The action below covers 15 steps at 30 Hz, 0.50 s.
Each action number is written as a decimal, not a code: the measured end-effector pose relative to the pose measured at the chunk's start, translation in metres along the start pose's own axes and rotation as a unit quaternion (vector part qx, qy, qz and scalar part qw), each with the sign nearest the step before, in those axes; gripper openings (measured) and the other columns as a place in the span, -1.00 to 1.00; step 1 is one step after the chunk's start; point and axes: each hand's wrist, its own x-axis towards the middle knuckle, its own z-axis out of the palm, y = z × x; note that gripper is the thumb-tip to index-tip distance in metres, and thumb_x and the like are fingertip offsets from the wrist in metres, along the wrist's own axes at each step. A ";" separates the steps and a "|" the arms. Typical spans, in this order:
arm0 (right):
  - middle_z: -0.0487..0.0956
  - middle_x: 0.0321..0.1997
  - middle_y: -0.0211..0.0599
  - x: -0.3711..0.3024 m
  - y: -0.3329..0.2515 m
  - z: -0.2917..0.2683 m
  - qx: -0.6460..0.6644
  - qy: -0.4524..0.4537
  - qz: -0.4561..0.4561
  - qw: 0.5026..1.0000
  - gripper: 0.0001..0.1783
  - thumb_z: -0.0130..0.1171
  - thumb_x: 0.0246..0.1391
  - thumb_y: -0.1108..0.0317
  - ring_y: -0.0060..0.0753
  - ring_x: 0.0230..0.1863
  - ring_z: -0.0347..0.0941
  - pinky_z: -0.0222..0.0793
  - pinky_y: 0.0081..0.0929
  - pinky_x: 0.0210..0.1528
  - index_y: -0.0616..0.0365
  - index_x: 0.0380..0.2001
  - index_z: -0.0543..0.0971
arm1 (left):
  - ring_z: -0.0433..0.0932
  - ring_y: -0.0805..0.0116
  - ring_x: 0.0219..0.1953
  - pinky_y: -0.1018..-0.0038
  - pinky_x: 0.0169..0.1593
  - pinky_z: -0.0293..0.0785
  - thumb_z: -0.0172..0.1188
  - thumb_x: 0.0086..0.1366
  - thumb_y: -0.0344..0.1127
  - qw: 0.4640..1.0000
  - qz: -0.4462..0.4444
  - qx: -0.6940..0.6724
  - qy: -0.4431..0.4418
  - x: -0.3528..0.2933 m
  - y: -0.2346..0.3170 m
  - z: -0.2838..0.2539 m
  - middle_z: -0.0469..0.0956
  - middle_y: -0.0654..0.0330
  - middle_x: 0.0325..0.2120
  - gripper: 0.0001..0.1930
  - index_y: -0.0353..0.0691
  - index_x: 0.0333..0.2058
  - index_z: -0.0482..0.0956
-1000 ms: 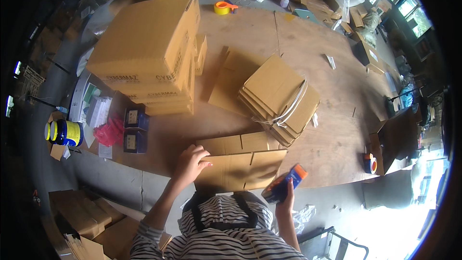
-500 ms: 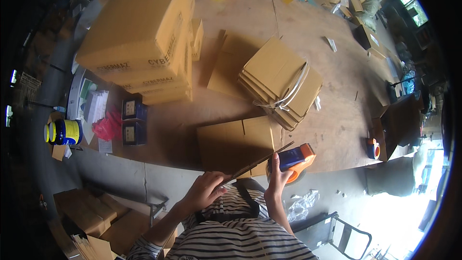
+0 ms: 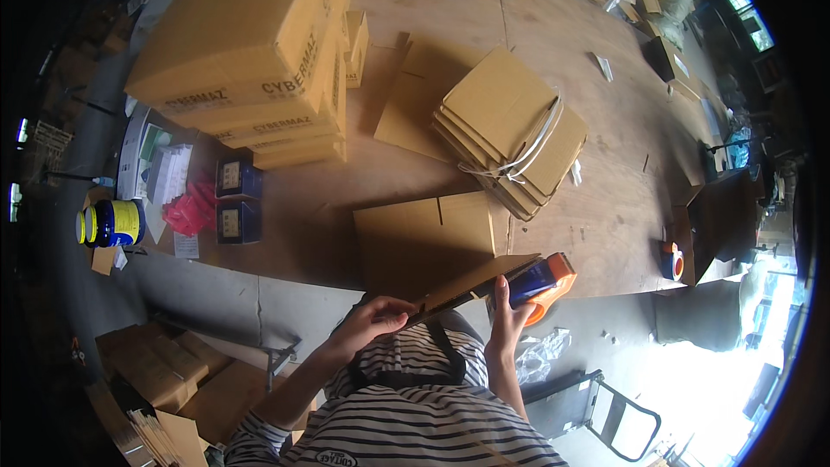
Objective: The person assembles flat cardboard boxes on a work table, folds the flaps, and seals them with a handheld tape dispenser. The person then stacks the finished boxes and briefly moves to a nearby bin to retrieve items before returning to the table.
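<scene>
A flat piece of brown cardboard [image 3: 484,275] is tilted in front of my body, at the near edge of the table. My left hand [image 3: 373,327] grips its left end between fingers and thumb, though the fingertips are partly hard to make out. In my right hand [image 3: 506,324] is an orange and blue tape dispenser [image 3: 559,275], gripped at the cardboard's right end with the thumb up along the board. Just beyond, a brown cardboard box [image 3: 415,229] lies on the table. A strapped bundle of flat cardboard [image 3: 497,104] rests behind it to the right.
Large cartons [image 3: 233,35] are stacked at the far left of the table [image 3: 596,104]. Two dark blue boxes [image 3: 239,220] and a pink plastic bag [image 3: 188,210] sit nearer. Another tape dispenser [image 3: 672,261] stands at the right edge. A trolley [image 3: 605,419] is on the floor.
The cardboard has turned from nearly edge-on to show more of its face. My right hand and the tape dispenser have shifted slightly right. The left fingers look straighter.
</scene>
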 end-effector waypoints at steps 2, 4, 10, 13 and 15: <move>0.43 0.16 -0.31 0.000 0.002 -0.010 -0.040 0.006 -0.026 0.999 -0.23 0.34 0.23 0.38 -0.51 -0.02 0.47 0.41 -0.53 0.13 0.16 0.36 0.12 | 0.56 0.36 -0.08 0.44 0.09 0.43 0.26 0.39 -0.15 0.981 0.085 0.152 0.087 -0.001 0.001 0.002 0.61 0.22 -0.14 -0.62 -0.18 0.10 0.55; 0.29 0.31 -0.20 -0.010 -0.026 -0.006 -0.078 0.003 0.000 0.997 -0.08 0.40 0.17 0.32 -0.38 0.24 0.27 0.20 -0.41 0.31 0.19 0.41 0.05 | 0.60 0.32 -0.17 0.44 -0.02 0.44 0.33 0.32 -0.12 0.838 0.202 0.467 0.198 -0.008 0.019 0.005 0.63 0.19 -0.18 -0.58 -0.18 0.07 0.56; 0.19 0.41 0.00 -0.012 -0.025 -0.084 -0.205 -0.145 -0.127 0.960 0.15 0.46 0.00 0.34 -0.14 0.41 0.13 0.04 -0.26 0.43 0.26 0.46 -0.11 | 0.52 0.28 -0.69 0.35 -0.44 0.37 0.30 0.30 -0.33 0.567 0.348 0.677 0.315 -0.014 0.044 0.014 0.56 0.18 -0.70 -0.72 -0.28 -0.04 0.59; 0.30 0.32 0.13 0.000 -0.030 -0.096 -0.399 -0.249 -0.271 0.840 0.19 0.59 -0.16 0.05 0.12 0.33 0.25 -0.02 0.10 0.43 0.25 0.39 0.09 | 0.59 0.19 -0.62 0.24 -0.39 0.44 0.23 0.35 -0.34 0.580 0.260 0.671 0.382 -0.006 0.055 0.019 0.61 0.11 -0.64 -0.80 -0.27 -0.10 0.58; 0.39 0.30 -0.02 0.000 -0.037 -0.082 -0.496 -0.273 -0.381 0.731 0.16 0.56 -0.24 -0.16 0.14 0.31 0.27 -0.17 0.29 0.43 0.19 0.35 0.26 | 0.58 0.16 -0.61 0.23 -0.40 0.42 0.20 0.38 -0.25 0.560 0.214 0.713 0.362 0.024 0.021 0.006 0.62 0.12 -0.62 -0.76 -0.32 -0.14 0.57</move>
